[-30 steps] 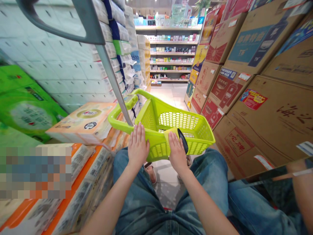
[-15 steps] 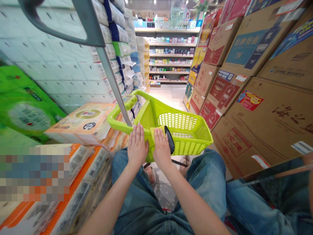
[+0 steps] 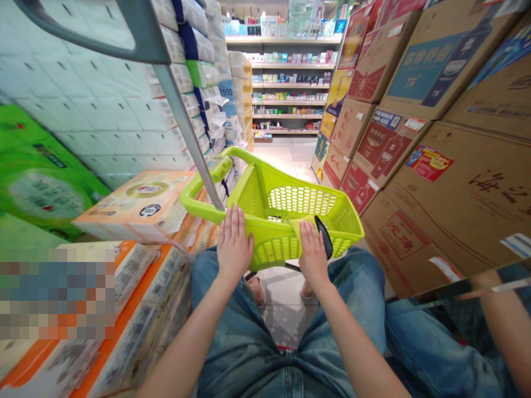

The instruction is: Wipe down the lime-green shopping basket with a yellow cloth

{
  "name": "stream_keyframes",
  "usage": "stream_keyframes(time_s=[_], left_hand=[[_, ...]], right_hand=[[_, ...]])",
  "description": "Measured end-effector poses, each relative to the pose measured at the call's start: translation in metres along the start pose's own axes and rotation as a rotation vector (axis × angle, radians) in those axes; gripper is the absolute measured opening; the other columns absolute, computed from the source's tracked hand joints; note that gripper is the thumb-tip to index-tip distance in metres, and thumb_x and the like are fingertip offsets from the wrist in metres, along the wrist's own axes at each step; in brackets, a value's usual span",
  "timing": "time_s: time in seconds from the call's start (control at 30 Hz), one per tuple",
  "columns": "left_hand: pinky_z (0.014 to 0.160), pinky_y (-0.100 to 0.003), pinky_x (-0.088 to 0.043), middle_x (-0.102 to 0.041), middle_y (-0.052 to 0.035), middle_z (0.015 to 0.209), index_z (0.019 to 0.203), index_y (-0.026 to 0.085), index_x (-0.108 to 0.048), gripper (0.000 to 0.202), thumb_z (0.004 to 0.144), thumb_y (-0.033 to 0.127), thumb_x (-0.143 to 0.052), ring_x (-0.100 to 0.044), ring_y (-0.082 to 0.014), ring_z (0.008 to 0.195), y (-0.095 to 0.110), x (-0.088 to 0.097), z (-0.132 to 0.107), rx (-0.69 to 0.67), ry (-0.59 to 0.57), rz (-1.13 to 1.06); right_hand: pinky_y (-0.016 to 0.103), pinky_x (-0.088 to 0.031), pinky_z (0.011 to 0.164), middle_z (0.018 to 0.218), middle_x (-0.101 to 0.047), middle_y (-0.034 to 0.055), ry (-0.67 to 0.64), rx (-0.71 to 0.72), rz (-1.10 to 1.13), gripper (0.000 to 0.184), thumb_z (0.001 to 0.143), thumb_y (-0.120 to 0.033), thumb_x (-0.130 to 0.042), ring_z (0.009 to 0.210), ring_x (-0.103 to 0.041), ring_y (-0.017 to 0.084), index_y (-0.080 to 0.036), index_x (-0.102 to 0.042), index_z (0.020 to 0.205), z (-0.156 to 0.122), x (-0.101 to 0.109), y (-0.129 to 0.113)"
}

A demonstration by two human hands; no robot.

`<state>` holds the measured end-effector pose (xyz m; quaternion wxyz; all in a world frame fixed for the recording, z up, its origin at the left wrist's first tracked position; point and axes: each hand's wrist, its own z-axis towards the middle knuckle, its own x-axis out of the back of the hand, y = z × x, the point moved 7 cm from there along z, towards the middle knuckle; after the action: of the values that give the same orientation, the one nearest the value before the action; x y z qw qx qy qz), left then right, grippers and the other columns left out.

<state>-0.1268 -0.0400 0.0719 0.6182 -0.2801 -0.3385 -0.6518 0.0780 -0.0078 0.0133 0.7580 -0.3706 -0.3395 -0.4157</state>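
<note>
A lime-green plastic shopping basket (image 3: 290, 202) stands in front of my knees, with nothing inside it. My left hand (image 3: 233, 243) lies flat on its near rim, fingers stretched out and together. My right hand (image 3: 313, 255) presses a yellow pad with a black side (image 3: 324, 236) against the same rim, further right. The basket's loop handle (image 3: 194, 190) sticks out to the left, and a grey pull bar (image 3: 182, 127) rises from it past my head.
Stacked tissue packs (image 3: 141, 204) and green packages (image 3: 37, 182) line the left. Brown cartons (image 3: 456, 182) are piled high on the right. A narrow tiled aisle (image 3: 290, 155) runs ahead to product shelves (image 3: 290, 83). A glossy surface (image 3: 477, 309) reflects my legs at lower right.
My right hand slid the pad left along the basket rim until it was beside my left hand, then back to the right. My left hand stayed in place.
</note>
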Motion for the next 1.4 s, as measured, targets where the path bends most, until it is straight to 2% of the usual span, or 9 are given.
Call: stream_keyframes(time_s=[0.17, 0.4, 0.5, 0.6, 0.83, 0.93, 1.03, 1.23, 1.4], left_hand=[[0.123, -0.044, -0.017, -0.018, -0.0151, 0.164, 0.157, 0.007, -0.01, 0.077, 0.091, 0.022, -0.046, -0.014, -0.0269, 0.152, 0.001, -0.002, 0.001, 0.007, -0.007, -0.012], [0.123, -0.046, -0.02, -0.019, -0.0161, 0.163, 0.157, 0.007, -0.008, 0.072, 0.093, 0.018, -0.039, -0.013, -0.0261, 0.153, -0.001, -0.003, 0.001, -0.01, 0.012, -0.003], [0.122, -0.046, -0.022, -0.02, -0.0156, 0.163, 0.157, 0.009, -0.009, 0.069, 0.094, 0.016, -0.036, -0.014, -0.025, 0.153, -0.002, -0.003, -0.001, -0.017, 0.013, -0.006], [0.123, -0.046, -0.02, -0.02, -0.0166, 0.163, 0.157, 0.008, -0.01, 0.073, 0.094, 0.023, -0.042, -0.014, -0.0266, 0.152, -0.003, -0.003, -0.001, -0.017, 0.011, -0.007], [0.123, -0.045, -0.019, -0.019, -0.0154, 0.163, 0.157, 0.007, -0.007, 0.078, 0.092, 0.024, -0.047, -0.014, -0.027, 0.152, -0.001, -0.005, 0.0, 0.005, 0.018, 0.009], [0.123, -0.045, -0.02, -0.019, -0.0155, 0.163, 0.157, 0.007, -0.007, 0.078, 0.092, 0.023, -0.047, -0.014, -0.0271, 0.152, 0.0, -0.006, 0.0, 0.01, 0.017, 0.012], [0.123, -0.046, -0.02, -0.018, -0.0153, 0.164, 0.157, 0.007, -0.007, 0.08, 0.091, 0.023, -0.048, -0.014, -0.0276, 0.152, 0.001, -0.005, 0.0, 0.011, 0.025, 0.009], [0.122, -0.047, -0.023, -0.021, -0.0161, 0.163, 0.157, 0.008, -0.009, 0.071, 0.093, 0.017, -0.039, -0.015, -0.0265, 0.152, -0.001, -0.002, -0.001, -0.017, 0.029, 0.01], [0.122, -0.045, -0.022, -0.022, -0.0155, 0.163, 0.157, 0.008, -0.011, 0.071, 0.093, 0.018, -0.039, -0.015, -0.0256, 0.152, -0.003, -0.001, 0.0, -0.024, 0.015, 0.025]], right_hand=[[0.05, -0.024, 0.121, 0.156, -0.038, 0.0184, 0.059, -0.179, 0.002, 0.074, 0.078, 0.003, -0.033, 0.148, -0.027, 0.027, -0.003, -0.032, 0.151, -0.002, 0.001, 0.01], [0.047, -0.023, 0.122, 0.157, -0.036, 0.0178, -0.054, 0.076, 0.211, 0.07, 0.082, -0.002, -0.039, 0.148, -0.027, 0.026, -0.002, -0.032, 0.151, 0.04, -0.012, -0.115], [0.046, -0.021, 0.123, 0.158, -0.035, 0.0148, -0.072, 0.154, 0.256, 0.069, 0.084, -0.002, -0.037, 0.148, -0.027, 0.023, -0.005, -0.031, 0.152, 0.045, -0.011, -0.133], [0.046, -0.02, 0.123, 0.158, -0.035, 0.0128, -0.055, 0.179, 0.216, 0.072, 0.082, -0.001, -0.036, 0.149, -0.026, 0.022, -0.008, -0.029, 0.154, 0.036, -0.011, -0.11], [0.05, -0.022, 0.122, 0.156, -0.039, 0.0118, 0.013, -0.014, -0.011, 0.078, 0.079, 0.004, -0.031, 0.147, -0.03, 0.023, -0.013, -0.026, 0.155, -0.003, -0.001, 0.015], [0.053, -0.023, 0.121, 0.156, -0.039, 0.0144, 0.072, -0.098, -0.043, 0.08, 0.078, 0.003, -0.032, 0.148, -0.03, 0.025, -0.013, -0.023, 0.156, -0.009, 0.004, 0.032], [0.053, -0.026, 0.12, 0.155, -0.037, 0.0192, 0.071, -0.106, -0.005, 0.078, 0.077, 0.003, -0.034, 0.149, -0.026, 0.028, -0.006, -0.025, 0.154, -0.002, -0.001, 0.001], [0.047, -0.023, 0.123, 0.159, -0.033, 0.0172, -0.046, 0.107, 0.201, 0.072, 0.081, 0.0, -0.035, 0.149, -0.024, 0.026, -0.001, -0.029, 0.152, 0.037, -0.015, -0.124], [0.047, -0.023, 0.123, 0.159, -0.034, 0.0141, -0.034, 0.183, 0.22, 0.071, 0.083, -0.001, -0.036, 0.149, -0.026, 0.023, -0.007, -0.029, 0.153, 0.04, -0.015, -0.128]])
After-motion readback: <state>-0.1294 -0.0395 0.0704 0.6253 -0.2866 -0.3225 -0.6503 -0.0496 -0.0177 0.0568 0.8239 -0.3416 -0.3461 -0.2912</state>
